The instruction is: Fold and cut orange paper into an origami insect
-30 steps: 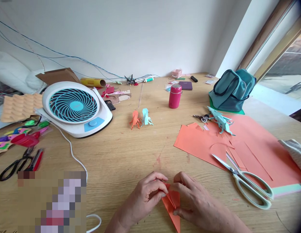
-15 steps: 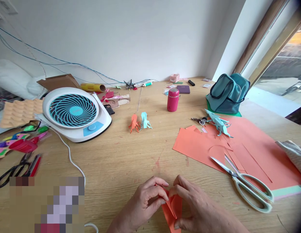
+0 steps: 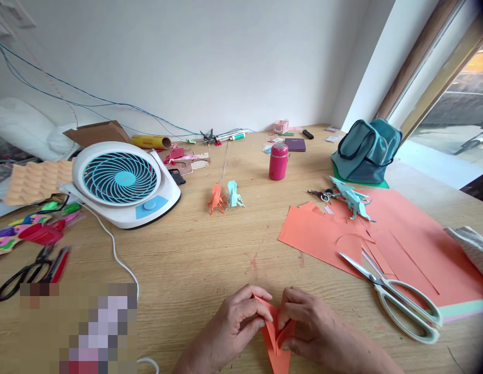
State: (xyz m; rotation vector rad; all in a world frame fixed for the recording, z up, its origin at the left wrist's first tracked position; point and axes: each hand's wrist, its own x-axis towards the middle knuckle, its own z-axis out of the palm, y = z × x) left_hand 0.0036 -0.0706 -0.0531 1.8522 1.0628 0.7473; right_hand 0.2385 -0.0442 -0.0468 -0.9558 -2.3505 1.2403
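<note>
A folded piece of orange paper (image 3: 276,356) lies at the bottom middle of the view, its layers partly opened along a central crease. My left hand (image 3: 241,319) pinches its upper left edge between thumb and fingers. On the right side, my right hand (image 3: 309,324) grips a flap of the same paper, fingers bent and thumb low on the fold. The paper's lowest end runs out of the frame. Farther off stand an orange folded-paper figure (image 3: 216,199) and a light blue one (image 3: 234,195), side by side.
White-handled scissors (image 3: 393,296) lie partly on orange sheets (image 3: 416,249) at the right, near a light blue paper figure (image 3: 352,197). A fan (image 3: 124,182) stands left, its cord trailing forward. Behind are a pink flask (image 3: 278,162) and a teal bag (image 3: 366,150).
My right thumb and fingers have drawn closer together on the right flap, which now stands more folded at the centre. The left hand keeps its pinch. The view has shifted slightly.
</note>
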